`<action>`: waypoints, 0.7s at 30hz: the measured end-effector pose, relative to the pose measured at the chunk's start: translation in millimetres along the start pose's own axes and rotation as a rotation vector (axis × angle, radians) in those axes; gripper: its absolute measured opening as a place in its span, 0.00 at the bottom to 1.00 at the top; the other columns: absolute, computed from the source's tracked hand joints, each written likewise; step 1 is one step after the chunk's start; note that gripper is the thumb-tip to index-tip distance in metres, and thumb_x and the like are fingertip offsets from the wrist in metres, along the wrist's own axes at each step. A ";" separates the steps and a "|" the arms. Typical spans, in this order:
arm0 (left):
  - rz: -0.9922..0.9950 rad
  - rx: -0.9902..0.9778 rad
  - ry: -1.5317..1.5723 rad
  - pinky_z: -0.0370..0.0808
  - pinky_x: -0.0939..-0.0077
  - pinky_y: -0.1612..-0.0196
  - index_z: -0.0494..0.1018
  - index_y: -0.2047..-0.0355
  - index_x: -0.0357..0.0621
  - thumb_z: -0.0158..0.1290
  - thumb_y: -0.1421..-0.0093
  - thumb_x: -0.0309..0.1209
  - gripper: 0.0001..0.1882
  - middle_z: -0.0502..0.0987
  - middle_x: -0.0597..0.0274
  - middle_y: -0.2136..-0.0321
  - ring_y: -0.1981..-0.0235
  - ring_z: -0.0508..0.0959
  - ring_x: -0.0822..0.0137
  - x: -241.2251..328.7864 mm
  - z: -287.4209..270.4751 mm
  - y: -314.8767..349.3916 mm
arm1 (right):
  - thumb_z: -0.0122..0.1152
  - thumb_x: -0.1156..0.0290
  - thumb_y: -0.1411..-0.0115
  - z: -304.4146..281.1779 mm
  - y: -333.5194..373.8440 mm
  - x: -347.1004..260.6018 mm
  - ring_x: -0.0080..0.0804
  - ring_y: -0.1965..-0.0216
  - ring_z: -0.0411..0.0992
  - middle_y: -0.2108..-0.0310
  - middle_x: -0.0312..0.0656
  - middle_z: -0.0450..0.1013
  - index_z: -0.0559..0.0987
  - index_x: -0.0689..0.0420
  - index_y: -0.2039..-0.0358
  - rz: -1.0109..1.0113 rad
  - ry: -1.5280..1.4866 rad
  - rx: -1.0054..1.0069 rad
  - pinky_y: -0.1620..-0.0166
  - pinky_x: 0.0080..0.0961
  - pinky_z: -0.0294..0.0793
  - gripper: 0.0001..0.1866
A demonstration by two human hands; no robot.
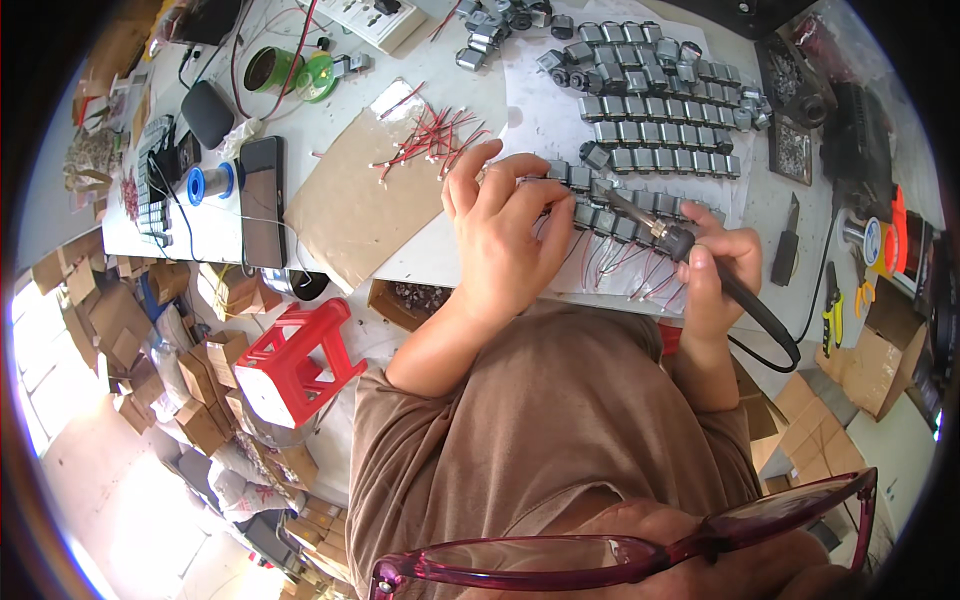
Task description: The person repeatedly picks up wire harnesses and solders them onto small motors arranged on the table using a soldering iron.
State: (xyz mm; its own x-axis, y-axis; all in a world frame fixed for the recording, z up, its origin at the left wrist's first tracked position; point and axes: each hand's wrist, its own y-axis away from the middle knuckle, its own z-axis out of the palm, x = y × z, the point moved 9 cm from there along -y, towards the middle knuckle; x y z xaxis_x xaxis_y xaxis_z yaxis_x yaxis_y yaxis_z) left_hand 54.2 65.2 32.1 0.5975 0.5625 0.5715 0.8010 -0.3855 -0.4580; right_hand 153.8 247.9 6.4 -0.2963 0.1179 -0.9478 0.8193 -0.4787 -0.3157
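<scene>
1. Progress looked partial; the work in hand seemed to be soldering leads onto small motors set out on the worktop [425, 255].
2. Nearest row of motors [610, 226] lay by the near edge of the worktop, right of its middle and between the two hands; thin trailing leads [655, 283], some of them red, spread from about there toward that edge; some joints were therefore probably made, though the hands hid how many.
3. Right hand [722, 268] was closed around a soldering iron [678, 242], whose tip slanted leftward in among the near motors; whether it touched a terminal could not be told.
4. Left hand [505, 225] arched over the left end of the near motors, fingers bent; the fingertips were partly hidden, so I could not tell whether they pinched something or stood apart.
5. Farther rows of motors [660, 135] lay on white paper [540, 110] toward the far edge, with no leads visible on them; these were probably left to do, as was a loose cluster of motors [485, 35] at the far edge, not yet lined up.
6. Spare leads [430, 140] lay heaped on a brown sheet [345, 215] running to the near edge; plenty seemed unused.
</scene>
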 end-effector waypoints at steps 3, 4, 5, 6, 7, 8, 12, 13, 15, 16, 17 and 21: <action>0.041 -0.038 0.028 0.59 0.62 0.51 0.73 0.78 0.45 0.57 0.59 0.23 0.06 0.73 0.64 0.68 0.55 0.65 0.52 5.0 4.5 0.1 | 0.55 0.79 0.49 1.7 -0.3 -0.4 0.25 0.73 0.66 0.79 0.36 0.64 0.66 0.61 0.72 -0.009 -0.001 -0.006 0.50 0.44 0.66 0.07; 0.029 -0.066 0.047 0.59 0.61 0.52 0.73 0.78 0.46 0.57 0.59 0.24 0.06 0.73 0.65 0.67 0.54 0.65 0.53 3.1 8.9 0.5 | 0.56 0.79 0.49 3.8 -0.9 -2.3 0.27 0.72 0.67 0.79 0.36 0.64 0.66 0.61 0.72 -0.033 -0.002 -0.029 0.50 0.43 0.66 0.07; 0.017 -0.094 0.067 0.58 0.60 0.53 0.73 0.78 0.46 0.57 0.59 0.26 0.05 0.72 0.67 0.67 0.53 0.65 0.53 1.7 12.6 0.5 | 0.56 0.79 0.49 3.4 -0.9 -2.0 0.27 0.72 0.67 0.79 0.36 0.64 0.66 0.61 0.72 -0.033 -0.002 -0.029 0.50 0.43 0.66 0.07; 0.018 -0.095 0.068 0.58 0.60 0.53 0.73 0.78 0.46 0.57 0.59 0.26 0.05 0.72 0.67 0.67 0.53 0.65 0.53 1.9 13.4 0.0 | 0.56 0.79 0.49 4.0 -0.4 -0.9 0.26 0.72 0.67 0.78 0.36 0.64 0.66 0.61 0.72 -0.031 0.005 -0.045 0.51 0.43 0.66 0.07; 0.014 -0.104 0.069 0.59 0.60 0.53 0.73 0.78 0.46 0.57 0.59 0.25 0.05 0.72 0.67 0.67 0.53 0.65 0.53 1.9 14.8 -0.5 | 0.56 0.79 0.49 4.8 -0.1 -0.3 0.26 0.72 0.67 0.77 0.37 0.65 0.66 0.62 0.72 -0.028 0.012 -0.062 0.51 0.43 0.66 0.07; 0.010 -0.114 0.070 0.59 0.60 0.53 0.73 0.78 0.46 0.56 0.59 0.25 0.06 0.72 0.67 0.67 0.53 0.65 0.53 1.9 16.1 -1.0 | 0.56 0.79 0.49 5.1 -0.5 -0.9 0.26 0.72 0.67 0.77 0.37 0.65 0.66 0.62 0.72 -0.028 0.014 -0.061 0.51 0.43 0.66 0.07; -0.003 -0.114 0.070 0.60 0.60 0.54 0.72 0.79 0.46 0.56 0.60 0.25 0.05 0.72 0.67 0.66 0.53 0.65 0.53 1.3 17.1 -1.4 | 0.56 0.79 0.50 6.8 -2.1 -0.7 0.21 0.76 0.62 0.77 0.36 0.63 0.67 0.61 0.73 -0.025 0.043 -0.041 0.51 0.43 0.67 0.06; -0.006 -0.112 0.074 0.60 0.60 0.54 0.72 0.79 0.46 0.56 0.60 0.25 0.05 0.72 0.67 0.66 0.53 0.65 0.53 0.7 17.1 -1.2 | 0.56 0.79 0.50 7.1 -2.4 -1.3 0.20 0.77 0.61 0.77 0.35 0.62 0.68 0.61 0.73 -0.038 0.048 -0.042 0.52 0.43 0.67 0.06; -0.009 -0.110 0.079 0.60 0.60 0.54 0.72 0.79 0.46 0.56 0.60 0.25 0.05 0.72 0.67 0.66 0.53 0.65 0.53 0.4 17.1 -1.4 | 0.56 0.79 0.50 6.9 -2.2 -0.6 0.20 0.78 0.61 0.78 0.35 0.62 0.68 0.61 0.74 -0.030 0.051 -0.046 0.52 0.43 0.68 0.06; -0.008 -0.114 0.080 0.60 0.60 0.54 0.72 0.79 0.46 0.56 0.60 0.25 0.06 0.72 0.67 0.66 0.54 0.65 0.53 0.6 17.3 -1.8 | 0.56 0.79 0.50 7.2 -2.1 0.1 0.19 0.78 0.60 0.78 0.35 0.61 0.68 0.61 0.75 -0.023 0.053 -0.051 0.52 0.43 0.68 0.06; -0.008 -0.117 0.081 0.61 0.60 0.55 0.72 0.79 0.46 0.56 0.60 0.24 0.06 0.72 0.67 0.66 0.54 0.65 0.53 0.8 17.4 -2.2 | 0.56 0.79 0.50 7.5 -2.3 -0.1 0.19 0.78 0.60 0.78 0.35 0.61 0.68 0.61 0.75 -0.022 0.053 -0.051 0.52 0.43 0.68 0.06; -0.005 -0.135 0.078 0.61 0.60 0.55 0.72 0.79 0.46 0.55 0.60 0.24 0.06 0.72 0.67 0.66 0.54 0.65 0.53 2.1 17.3 -4.0 | 0.56 0.79 0.50 8.4 -3.9 -1.3 0.18 0.80 0.59 0.80 0.33 0.61 0.68 0.61 0.75 -0.024 0.039 -0.058 0.52 0.43 0.68 0.05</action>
State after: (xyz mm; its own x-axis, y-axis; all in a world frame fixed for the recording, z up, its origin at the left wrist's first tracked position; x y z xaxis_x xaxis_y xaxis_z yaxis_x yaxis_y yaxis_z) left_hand 51.6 80.6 23.4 0.5901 0.5085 0.6271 0.7988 -0.4802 -0.3624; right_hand 146.9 242.3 9.3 -0.2979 0.1636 -0.9405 0.8392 -0.4246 -0.3397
